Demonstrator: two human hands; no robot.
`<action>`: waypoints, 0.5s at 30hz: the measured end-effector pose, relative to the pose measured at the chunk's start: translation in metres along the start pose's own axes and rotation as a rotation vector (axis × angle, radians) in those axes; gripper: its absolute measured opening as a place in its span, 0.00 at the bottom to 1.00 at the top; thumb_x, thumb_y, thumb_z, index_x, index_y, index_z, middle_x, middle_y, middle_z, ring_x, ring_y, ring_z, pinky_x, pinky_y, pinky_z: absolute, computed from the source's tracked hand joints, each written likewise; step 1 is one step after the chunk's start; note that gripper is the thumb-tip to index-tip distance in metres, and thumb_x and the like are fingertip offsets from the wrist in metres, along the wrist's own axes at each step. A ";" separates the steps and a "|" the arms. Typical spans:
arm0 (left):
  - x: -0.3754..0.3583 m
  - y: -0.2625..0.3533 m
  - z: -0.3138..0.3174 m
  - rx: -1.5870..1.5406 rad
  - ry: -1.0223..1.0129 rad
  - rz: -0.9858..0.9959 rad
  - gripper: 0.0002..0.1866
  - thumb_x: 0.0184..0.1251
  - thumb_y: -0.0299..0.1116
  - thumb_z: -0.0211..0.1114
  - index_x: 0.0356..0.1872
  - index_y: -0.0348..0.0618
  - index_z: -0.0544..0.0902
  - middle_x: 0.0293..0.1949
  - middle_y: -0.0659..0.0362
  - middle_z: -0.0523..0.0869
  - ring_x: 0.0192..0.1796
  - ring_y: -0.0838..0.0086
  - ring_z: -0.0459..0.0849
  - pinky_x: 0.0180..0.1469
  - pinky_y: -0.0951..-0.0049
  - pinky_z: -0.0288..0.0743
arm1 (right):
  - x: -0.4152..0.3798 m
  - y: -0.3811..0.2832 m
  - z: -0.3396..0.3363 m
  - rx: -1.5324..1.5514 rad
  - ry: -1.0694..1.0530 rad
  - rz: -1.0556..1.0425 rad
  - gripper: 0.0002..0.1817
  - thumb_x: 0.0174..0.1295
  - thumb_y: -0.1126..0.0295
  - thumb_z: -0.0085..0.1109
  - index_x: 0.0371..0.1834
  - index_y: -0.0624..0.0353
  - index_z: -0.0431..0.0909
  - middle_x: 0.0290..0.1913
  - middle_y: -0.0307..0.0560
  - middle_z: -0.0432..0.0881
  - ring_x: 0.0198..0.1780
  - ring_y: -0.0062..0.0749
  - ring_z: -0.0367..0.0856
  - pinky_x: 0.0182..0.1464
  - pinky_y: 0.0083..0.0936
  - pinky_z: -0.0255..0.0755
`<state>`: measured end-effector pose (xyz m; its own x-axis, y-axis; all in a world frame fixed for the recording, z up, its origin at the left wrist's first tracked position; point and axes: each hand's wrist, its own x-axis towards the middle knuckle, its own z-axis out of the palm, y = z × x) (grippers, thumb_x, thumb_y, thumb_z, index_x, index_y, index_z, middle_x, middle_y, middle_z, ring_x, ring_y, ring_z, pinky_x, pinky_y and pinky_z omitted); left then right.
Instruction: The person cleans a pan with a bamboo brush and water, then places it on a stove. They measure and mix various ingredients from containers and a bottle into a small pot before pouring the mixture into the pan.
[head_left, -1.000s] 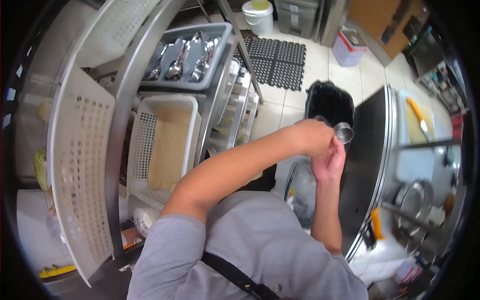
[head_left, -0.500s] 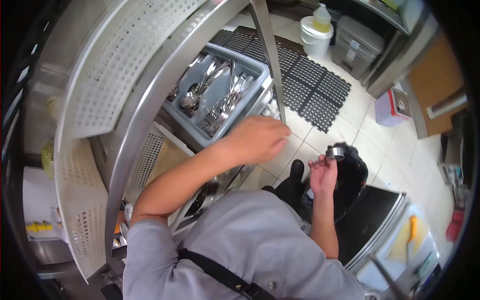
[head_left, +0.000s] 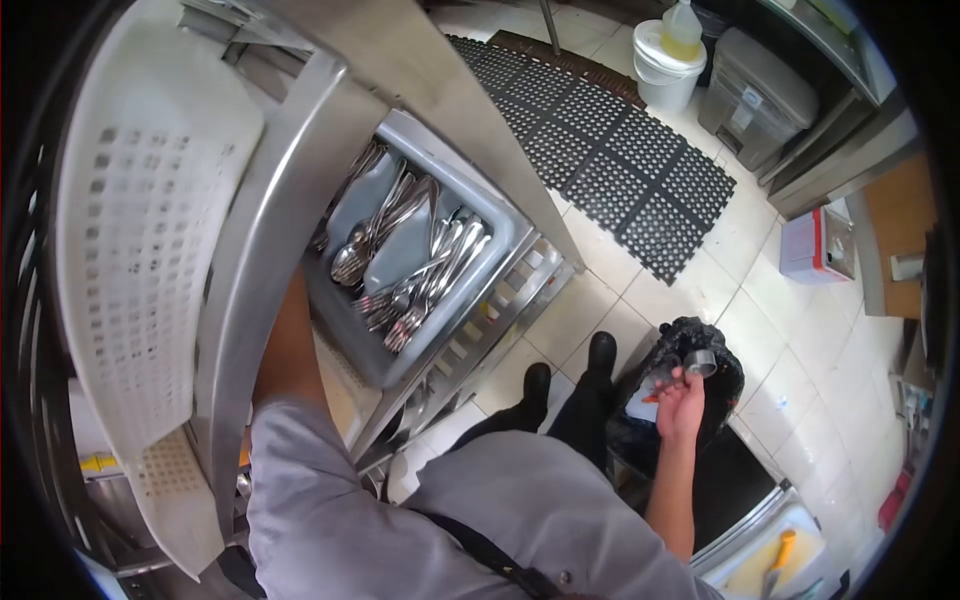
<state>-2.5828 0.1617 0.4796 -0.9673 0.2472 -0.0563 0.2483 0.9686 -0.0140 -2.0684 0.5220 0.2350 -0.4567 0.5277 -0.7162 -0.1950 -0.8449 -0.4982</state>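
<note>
Over the open bin rim [head_left: 733, 385], right hand [head_left: 682, 405] holds a cup [head_left: 703, 363]

I see black perforated mat [head_left: 655, 190] on tiled floor [head_left: 765, 345]. White bucket [head_left: 667, 84] carries bottle [head_left: 682, 34] of yellow liquid; grey bin [head_left: 757, 92] just beside. I spot red-and-white box [head_left: 810, 246] near wooden panel [head_left: 904, 212], yellow-handled knife [head_left: 784, 549] on cutting board [head_left: 745, 577].

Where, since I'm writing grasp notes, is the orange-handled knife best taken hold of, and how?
Probably grip the knife by its orange handle, coming from above at the handle end. It lies on a cutting board, handle toward the picture's top and blade toward the bottom edge, so that approach should stay clear of the blade.
</note>
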 end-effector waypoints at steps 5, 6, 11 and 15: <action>0.047 -0.010 0.014 0.050 -0.033 -0.068 0.10 0.64 0.36 0.62 0.39 0.41 0.84 0.36 0.54 0.87 0.42 0.57 0.85 0.47 0.63 0.78 | -0.005 0.017 -0.022 -0.058 0.082 0.073 0.10 0.69 0.64 0.48 0.47 0.56 0.71 0.37 0.39 0.77 0.40 0.30 0.76 0.46 0.34 0.71; 0.055 -0.008 0.017 0.050 -0.036 -0.067 0.10 0.65 0.36 0.62 0.39 0.41 0.84 0.36 0.54 0.87 0.43 0.57 0.85 0.47 0.63 0.78 | -0.006 0.018 -0.022 -0.078 0.124 0.103 0.10 0.69 0.64 0.46 0.46 0.58 0.70 0.37 0.38 0.76 0.41 0.32 0.75 0.46 0.34 0.71; 0.076 -0.007 0.024 0.060 -0.055 -0.094 0.10 0.65 0.37 0.61 0.40 0.41 0.84 0.36 0.54 0.87 0.43 0.58 0.85 0.48 0.63 0.78 | -0.006 0.027 -0.022 -0.077 0.139 0.092 0.12 0.69 0.64 0.47 0.49 0.59 0.72 0.37 0.38 0.77 0.41 0.32 0.76 0.46 0.34 0.71; 0.086 -0.009 0.026 0.060 -0.070 -0.108 0.11 0.66 0.37 0.61 0.40 0.42 0.84 0.36 0.55 0.87 0.43 0.58 0.85 0.48 0.63 0.78 | -0.001 0.033 -0.023 -0.053 0.078 0.087 0.11 0.69 0.63 0.51 0.49 0.55 0.73 0.36 0.37 0.77 0.40 0.27 0.76 0.44 0.33 0.73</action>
<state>-2.6668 0.1738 0.4488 -0.9832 0.1371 -0.1208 0.1477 0.9855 -0.0836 -2.0545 0.4950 0.2083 -0.4005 0.4595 -0.7927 -0.1107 -0.8831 -0.4560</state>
